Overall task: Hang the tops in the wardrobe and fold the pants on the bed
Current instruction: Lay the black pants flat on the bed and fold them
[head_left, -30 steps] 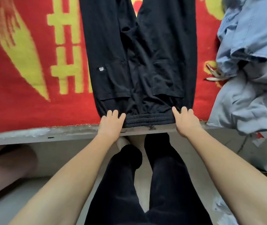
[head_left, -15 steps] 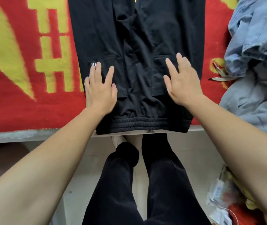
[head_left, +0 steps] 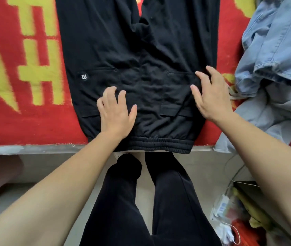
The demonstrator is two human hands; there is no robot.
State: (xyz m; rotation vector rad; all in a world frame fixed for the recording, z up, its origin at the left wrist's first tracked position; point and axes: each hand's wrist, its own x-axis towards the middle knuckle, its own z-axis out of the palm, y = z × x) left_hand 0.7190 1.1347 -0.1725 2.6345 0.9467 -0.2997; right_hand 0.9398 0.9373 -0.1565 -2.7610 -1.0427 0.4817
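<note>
Fold-pants step, smoothing stage imo. Black pants (head_left: pixel 141 68) lie flat on red-and-yellow blanket (head_left: pixel 26 121) on bed, waistband (head_left: pixel 159 144) at near edge, legs run away from camera and out of frame.

Left hand (head_left: pixel 117 114) palm down on left hip area, fingertips a bit bent, holding nothing. Right hand (head_left: pixel 212 98) on right hip by pocket, fingers clawed into cloth. Can't tell if it's pinching or just pressing.

Blue denim pile (head_left: pixel 274 50) sits just beside, to right.

Next, probably: grab one side, fold leg over leg lengthwise. Needs seams lined up and crotch wrinkles flattened first.
</note>
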